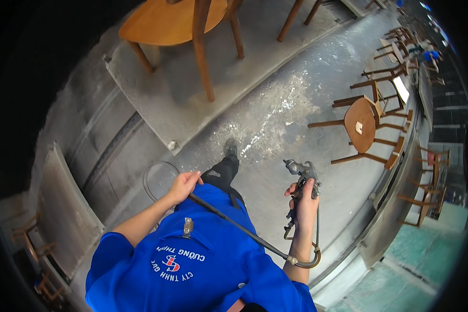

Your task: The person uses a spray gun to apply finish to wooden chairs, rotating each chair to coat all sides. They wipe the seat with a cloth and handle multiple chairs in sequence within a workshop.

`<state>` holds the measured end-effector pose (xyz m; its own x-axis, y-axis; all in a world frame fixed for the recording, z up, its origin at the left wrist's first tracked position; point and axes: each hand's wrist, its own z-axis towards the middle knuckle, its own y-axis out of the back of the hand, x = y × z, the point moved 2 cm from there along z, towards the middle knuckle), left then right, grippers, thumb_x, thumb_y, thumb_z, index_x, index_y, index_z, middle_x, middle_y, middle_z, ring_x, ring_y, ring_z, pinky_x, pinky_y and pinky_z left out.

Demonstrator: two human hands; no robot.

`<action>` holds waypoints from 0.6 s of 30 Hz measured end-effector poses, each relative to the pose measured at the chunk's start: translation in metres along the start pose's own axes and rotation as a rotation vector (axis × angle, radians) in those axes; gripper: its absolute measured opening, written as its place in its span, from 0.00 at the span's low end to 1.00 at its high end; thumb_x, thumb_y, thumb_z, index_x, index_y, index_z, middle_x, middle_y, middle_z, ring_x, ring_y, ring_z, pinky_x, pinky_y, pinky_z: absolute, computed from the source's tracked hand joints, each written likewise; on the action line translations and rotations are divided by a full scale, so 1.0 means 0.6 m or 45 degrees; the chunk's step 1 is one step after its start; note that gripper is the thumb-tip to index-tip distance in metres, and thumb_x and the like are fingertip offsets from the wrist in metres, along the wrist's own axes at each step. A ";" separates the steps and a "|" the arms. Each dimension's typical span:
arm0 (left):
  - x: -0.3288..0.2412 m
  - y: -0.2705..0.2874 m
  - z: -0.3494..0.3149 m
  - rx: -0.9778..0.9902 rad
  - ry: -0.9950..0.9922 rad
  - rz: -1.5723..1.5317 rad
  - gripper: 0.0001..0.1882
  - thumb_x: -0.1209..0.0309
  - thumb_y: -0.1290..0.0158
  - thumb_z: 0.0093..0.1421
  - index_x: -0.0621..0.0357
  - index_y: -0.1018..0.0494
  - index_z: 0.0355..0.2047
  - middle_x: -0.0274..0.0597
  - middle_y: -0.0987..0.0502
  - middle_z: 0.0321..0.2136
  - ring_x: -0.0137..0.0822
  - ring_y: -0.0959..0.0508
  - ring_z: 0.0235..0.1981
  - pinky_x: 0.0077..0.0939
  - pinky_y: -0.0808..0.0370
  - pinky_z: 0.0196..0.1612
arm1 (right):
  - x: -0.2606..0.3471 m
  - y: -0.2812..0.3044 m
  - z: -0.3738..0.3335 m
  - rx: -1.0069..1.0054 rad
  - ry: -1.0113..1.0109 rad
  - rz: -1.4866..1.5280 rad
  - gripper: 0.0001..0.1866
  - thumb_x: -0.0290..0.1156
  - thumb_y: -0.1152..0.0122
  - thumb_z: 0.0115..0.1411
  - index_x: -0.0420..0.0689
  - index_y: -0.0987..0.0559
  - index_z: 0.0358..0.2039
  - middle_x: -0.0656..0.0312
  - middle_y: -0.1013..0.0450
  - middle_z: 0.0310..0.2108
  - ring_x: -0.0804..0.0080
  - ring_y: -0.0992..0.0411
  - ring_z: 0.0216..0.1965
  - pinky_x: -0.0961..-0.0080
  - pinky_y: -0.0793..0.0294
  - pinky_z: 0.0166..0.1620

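A scuffed grey concrete floor (275, 140) with pale, flaking patches is spread below, its far left edge lost in darkness. In the right hand (307, 205), a grey metal spray gun (311, 176) is gripped by its handle, out over the floor beside the body; whether its trigger is pressed cannot be told. By the left hand (182, 187), a dark flexible hose (234, 222) is held in curled fingers. Spray could be released by accident if the grip on the gun were tightened while the hose was being handled. The hose is led across a bright blue work shirt (203, 244) and bent sharply beside the right forearm; were it pulled taut, that bend might be kinked or the gun tugged aside. A thin grey loop of line (144, 181) is seen beside the left hand, and a dark shoe (231, 148) could be caught if it were dropped. Farther out, an orange-brown wooden chair with a rounded seat (166, 23) is borne by a flat grey platform (177, 104), on whose corner the line could be snagged. At the right, a brown wooden chair with a pale seat patch (363, 117) might be marked by stray spray.
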<state>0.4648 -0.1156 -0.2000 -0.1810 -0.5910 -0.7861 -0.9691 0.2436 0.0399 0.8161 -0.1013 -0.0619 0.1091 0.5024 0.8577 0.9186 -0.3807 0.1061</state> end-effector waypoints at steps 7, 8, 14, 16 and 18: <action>-0.085 -0.091 0.137 -0.113 0.041 -0.020 0.26 0.52 0.54 0.70 0.61 0.22 0.27 0.31 0.31 0.16 0.25 0.32 0.22 0.27 0.35 0.27 | 0.086 0.007 0.200 0.238 0.014 -0.250 0.27 0.57 0.53 0.70 0.41 0.26 0.38 0.61 0.25 0.25 0.75 0.24 0.26 0.84 0.37 0.18; -0.108 -0.102 0.150 -0.107 0.047 -0.005 0.26 0.51 0.54 0.70 0.61 0.22 0.27 0.32 0.30 0.16 0.26 0.32 0.22 0.27 0.35 0.28 | 0.102 0.004 0.226 0.233 0.050 -0.287 0.27 0.56 0.53 0.70 0.41 0.25 0.34 0.61 0.25 0.24 0.77 0.25 0.24 0.83 0.36 0.18; -0.209 -0.144 0.179 -0.186 0.165 -0.022 0.25 0.51 0.53 0.69 0.61 0.21 0.28 0.35 0.26 0.20 0.27 0.29 0.26 0.27 0.31 0.32 | 0.172 0.022 0.366 0.313 -0.092 -0.431 0.27 0.55 0.55 0.71 0.42 0.25 0.33 0.62 0.25 0.22 0.80 0.29 0.20 0.84 0.39 0.17; -0.235 -0.166 0.181 -0.226 0.176 -0.020 0.25 0.51 0.53 0.69 0.60 0.21 0.29 0.36 0.24 0.22 0.27 0.28 0.27 0.27 0.30 0.34 | 0.192 0.040 0.394 0.329 -0.124 -0.291 0.27 0.56 0.56 0.71 0.42 0.26 0.37 0.60 0.25 0.24 0.78 0.27 0.23 0.84 0.40 0.17; -0.267 -0.197 0.189 -0.258 0.192 0.020 0.25 0.51 0.53 0.69 0.60 0.21 0.29 0.37 0.23 0.23 0.28 0.26 0.28 0.27 0.29 0.35 | 0.227 0.066 0.419 0.452 -0.071 -0.166 0.29 0.59 0.56 0.70 0.41 0.28 0.40 0.59 0.26 0.26 0.73 0.25 0.26 0.84 0.39 0.17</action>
<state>0.6274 0.0377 -0.1488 -0.2049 -0.6999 -0.6843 -0.9770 0.1039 0.1862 0.9626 0.1472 -0.0675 -0.0056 0.5738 0.8190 0.9995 -0.0234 0.0233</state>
